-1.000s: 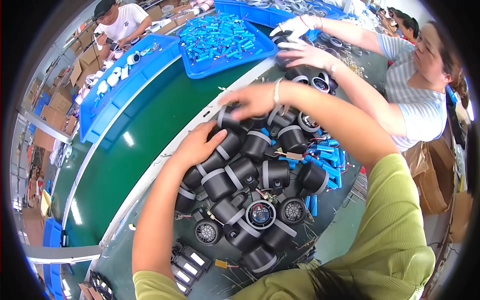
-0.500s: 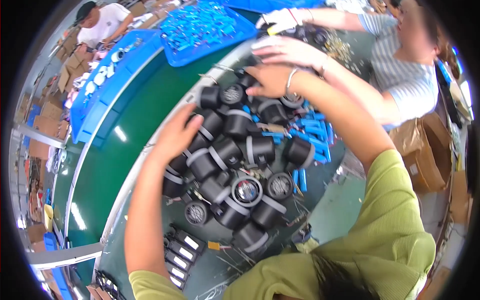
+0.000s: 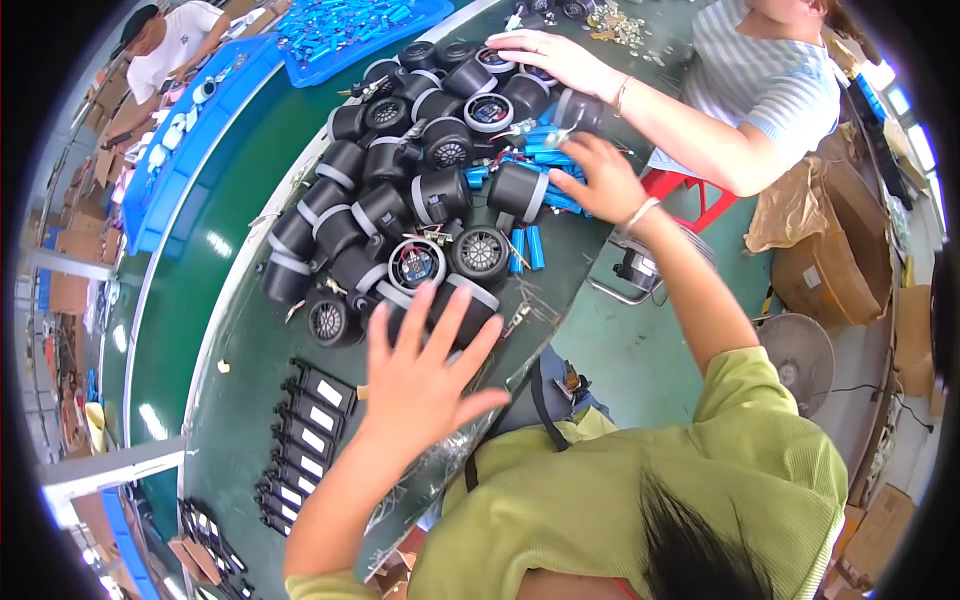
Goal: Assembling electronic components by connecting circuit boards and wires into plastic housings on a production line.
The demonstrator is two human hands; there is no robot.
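A heap of black cylindrical housings [image 3: 383, 208] with grey rims lies on the green table, some showing spoked grilles and others an open end with a circuit board inside. My left hand [image 3: 425, 375] is spread open over the near edge of the heap, its fingertips in front of the closest housings. At the heap's right side, my right hand [image 3: 605, 182] has its fingers apart, nearest to the blue cylindrical cells [image 3: 548, 150] and a housing [image 3: 518, 190]. I cannot tell whether those fingertips touch anything. Neither hand holds anything visible.
A co-worker's hand [image 3: 550, 58] rests on the far housings. Black parts with white labels [image 3: 318, 415] line the near left. A blue tray [image 3: 350, 45] of blue pieces stands at the far left. Right of the table are a red stool [image 3: 690, 198], a fan [image 3: 795, 355] and a cardboard box [image 3: 835, 275].
My left hand has moved from the heap's left side to its near edge. My right hand has drawn back from the far end to the right side. The view has shifted.
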